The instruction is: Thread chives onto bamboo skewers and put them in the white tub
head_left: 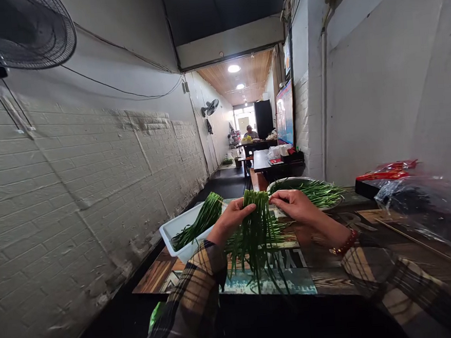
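My left hand (234, 215) and my right hand (294, 204) are raised over the table, both closed on the top of one bunch of long green chives (256, 236). The leaves hang down between the hands toward the patterned table top (268, 282). A white rectangular tray (176, 234) at the left holds another bundle of chives (198, 223). A round metal bowl (288, 182) behind my right hand holds more loose chives (322, 192). I wear plaid sleeves and a red bead bracelet on the right wrist.
A clear plastic bag (432, 208) and a red-wrapped dark box (384, 176) lie at the right. A white brick wall runs along the left, with a fan (18, 31) overhead. Tables stretch down the narrow room, where a person (250, 132) sits far off.
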`<state>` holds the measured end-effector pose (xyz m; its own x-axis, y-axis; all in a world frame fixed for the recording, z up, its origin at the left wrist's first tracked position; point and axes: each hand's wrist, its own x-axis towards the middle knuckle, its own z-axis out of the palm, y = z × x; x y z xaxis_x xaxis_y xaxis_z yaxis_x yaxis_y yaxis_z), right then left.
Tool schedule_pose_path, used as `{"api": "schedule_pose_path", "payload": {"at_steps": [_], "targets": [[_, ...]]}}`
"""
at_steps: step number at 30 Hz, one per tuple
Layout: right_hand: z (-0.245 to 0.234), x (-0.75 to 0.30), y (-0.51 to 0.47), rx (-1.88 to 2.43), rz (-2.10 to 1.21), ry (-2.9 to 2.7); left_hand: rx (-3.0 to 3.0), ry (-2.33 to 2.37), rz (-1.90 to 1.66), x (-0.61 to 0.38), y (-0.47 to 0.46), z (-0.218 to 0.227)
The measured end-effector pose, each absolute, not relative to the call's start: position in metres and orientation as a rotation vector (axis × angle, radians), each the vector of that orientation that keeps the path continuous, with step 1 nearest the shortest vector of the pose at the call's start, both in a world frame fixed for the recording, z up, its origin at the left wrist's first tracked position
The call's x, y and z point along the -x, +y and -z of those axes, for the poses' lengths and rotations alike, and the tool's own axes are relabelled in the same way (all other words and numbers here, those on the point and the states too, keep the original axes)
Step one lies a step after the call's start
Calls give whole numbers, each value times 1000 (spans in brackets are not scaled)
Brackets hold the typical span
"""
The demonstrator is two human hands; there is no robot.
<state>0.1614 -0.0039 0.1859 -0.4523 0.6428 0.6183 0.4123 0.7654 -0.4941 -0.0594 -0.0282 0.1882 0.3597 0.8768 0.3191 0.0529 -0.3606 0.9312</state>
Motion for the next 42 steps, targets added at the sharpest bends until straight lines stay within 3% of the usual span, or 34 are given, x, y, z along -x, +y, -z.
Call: {"api": "schedule_pose_path", "payload": {"at_steps": [12, 28, 42], "targets": [[-214, -143, -17, 774, 60, -2269, -1609, 834, -1078, 52, -35, -186], [-195, -123, -21, 599, 14, -2285, -1714, 823, -919, 52, -52, -182], [-190, -129, -30, 749, 65, -2283, -1830, 926, -857, 50, -49, -172]]}}
